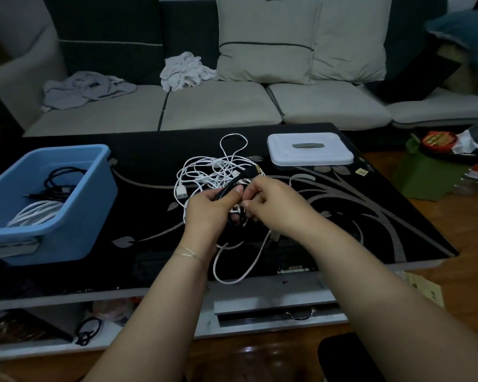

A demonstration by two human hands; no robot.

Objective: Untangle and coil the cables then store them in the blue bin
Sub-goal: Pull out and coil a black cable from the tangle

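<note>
A black cable [233, 183] is sitting pinched in the left hand [210, 208], while the right hand [273, 205] is curling its fingers around strands just beside it. The tangle of white cables [210, 172] is lying at 12 o'clock from the hands, still knotted. At 9 o'clock, the blue bin [75, 216] is already holding 2 coils, 1 black and 1 white, so the job looks partly done. The black glass table [370, 216] is also carrying a white lid [309, 150] at 1 o'clock; a sofa [218, 106] is standing behind.
</note>
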